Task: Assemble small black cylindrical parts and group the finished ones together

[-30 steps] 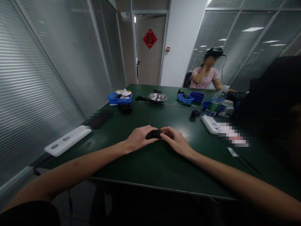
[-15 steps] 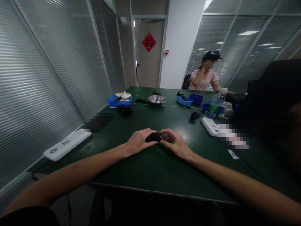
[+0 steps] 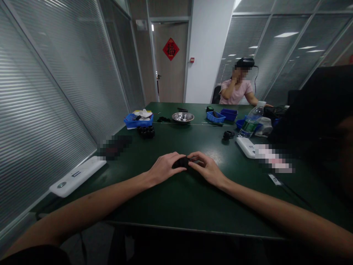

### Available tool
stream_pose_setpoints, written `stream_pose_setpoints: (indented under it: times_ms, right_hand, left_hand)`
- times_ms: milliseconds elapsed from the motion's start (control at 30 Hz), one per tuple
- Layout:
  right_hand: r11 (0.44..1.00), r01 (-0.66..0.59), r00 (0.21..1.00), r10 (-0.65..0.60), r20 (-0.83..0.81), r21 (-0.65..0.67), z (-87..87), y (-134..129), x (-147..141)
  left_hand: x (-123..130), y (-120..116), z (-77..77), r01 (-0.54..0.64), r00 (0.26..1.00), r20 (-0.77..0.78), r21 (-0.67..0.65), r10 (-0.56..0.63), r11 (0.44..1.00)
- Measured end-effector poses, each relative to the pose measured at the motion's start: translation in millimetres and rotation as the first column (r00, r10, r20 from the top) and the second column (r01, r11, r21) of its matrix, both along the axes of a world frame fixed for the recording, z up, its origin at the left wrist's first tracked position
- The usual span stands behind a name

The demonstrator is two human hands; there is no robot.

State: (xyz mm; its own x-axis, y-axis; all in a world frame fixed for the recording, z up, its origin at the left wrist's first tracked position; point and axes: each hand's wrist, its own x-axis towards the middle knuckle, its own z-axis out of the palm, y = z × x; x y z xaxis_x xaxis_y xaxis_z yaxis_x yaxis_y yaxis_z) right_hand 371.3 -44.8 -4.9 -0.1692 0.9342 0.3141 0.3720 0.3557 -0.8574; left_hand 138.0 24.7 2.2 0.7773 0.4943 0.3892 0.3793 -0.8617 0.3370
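Grasping a small black part (image 3: 180, 162) between thumb and fingers, the left hand (image 3: 162, 168) had it at the middle of the near side of the green table (image 3: 176, 202), though whether its underside touched the surface could not be told. Its long axis appeared to run left to right, out of the left hand's curl toward the right hand (image 3: 206, 168), whose thumb and fingertips were bent close around the exposed end. The left hand was the nearer, covering much of the body; whether the right pinched anything was unclear.
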Motion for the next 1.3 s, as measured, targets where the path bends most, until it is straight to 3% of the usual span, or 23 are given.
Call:
stream_pose_setpoints:
  times_ms: [400,633,900,1133,1300]
  right_hand:
    - [0.999,0.002,1.000,-0.002,-0.008,-0.033,3.0,0,0]
    - [0.989,0.025,0.999,-0.029,-0.027,-0.146,5.3,1,0]
    - [0.997,-0.035,0.996,0.030,-0.083,-0.067,1.6,1,2]
    - [0.997,0.009,0.993,-0.018,-0.118,-0.079,0.6,6,-1]
    - [0.996,0.010,0.996,-0.018,-0.089,-0.084,-1.6,11,0]
  left_hand:
    - [2,3,-2.4,-0.009,0.999,0.042,0.012,0.008,1.000]
    - [1,0,2.1,0.002,0.995,0.101,-0.040,0.002,0.999]
    - [0,5,-3.2,0.008,0.998,0.061,-0.031,-0.006,0.999]
    - [11,13,-3.7,-0.030,0.999,0.035,0.048,0.028,0.998]
    - [12,15,-3.9,-0.043,0.998,0.041,0.021,0.042,0.999]
